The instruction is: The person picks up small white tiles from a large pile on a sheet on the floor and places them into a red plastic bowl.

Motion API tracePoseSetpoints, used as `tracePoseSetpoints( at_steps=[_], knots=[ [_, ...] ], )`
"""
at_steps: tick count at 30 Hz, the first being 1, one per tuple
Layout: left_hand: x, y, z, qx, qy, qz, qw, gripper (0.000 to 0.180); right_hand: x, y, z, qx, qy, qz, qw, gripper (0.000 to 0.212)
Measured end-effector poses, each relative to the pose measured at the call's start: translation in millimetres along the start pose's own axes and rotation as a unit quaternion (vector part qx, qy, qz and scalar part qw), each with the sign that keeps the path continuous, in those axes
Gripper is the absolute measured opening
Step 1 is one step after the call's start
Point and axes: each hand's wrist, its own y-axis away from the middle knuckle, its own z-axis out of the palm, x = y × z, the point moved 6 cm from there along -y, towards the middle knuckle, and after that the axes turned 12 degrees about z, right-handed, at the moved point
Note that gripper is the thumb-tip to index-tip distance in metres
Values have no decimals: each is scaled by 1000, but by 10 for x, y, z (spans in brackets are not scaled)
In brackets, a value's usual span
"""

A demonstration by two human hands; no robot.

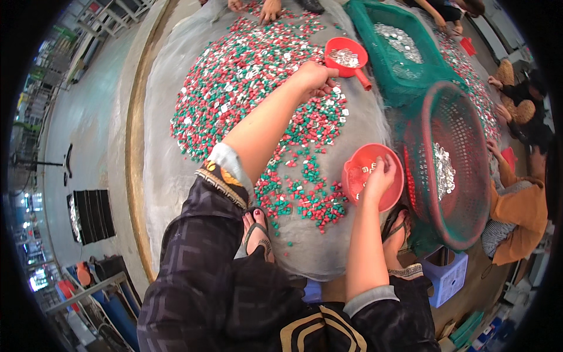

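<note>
Dark clothes fill six o'clock; the red bowl, right grip inside, lies five o'clock from my curled left grip, what each holds unclear.

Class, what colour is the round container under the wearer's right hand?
The round container is red, best seen in the head view.

The left hand is over the right side of a pile of red and green pieces on a translucent sheet, its fingers curled, near a red scoop of silvery pieces. Nearer, the right hand reaches into a red bowl with a few pale pieces. Farther right stand a green mesh-covered crate and a red basket. Another person's hand touches the pile's far end.
</note>
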Motion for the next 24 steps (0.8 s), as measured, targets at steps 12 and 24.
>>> tracePoseSetpoints(
  at_steps=[12, 24],
  knots=[
    [-1929, 1660, -966, 7, -526, 39, 850, 14, 178, 1722, 812, -440, 262, -341, 789, 23],
    [-1936, 1628, -841, 63, -498, 150, 851, 16, 752, 1395, 486, -239, 424, -312, 816, 27]
  ],
)
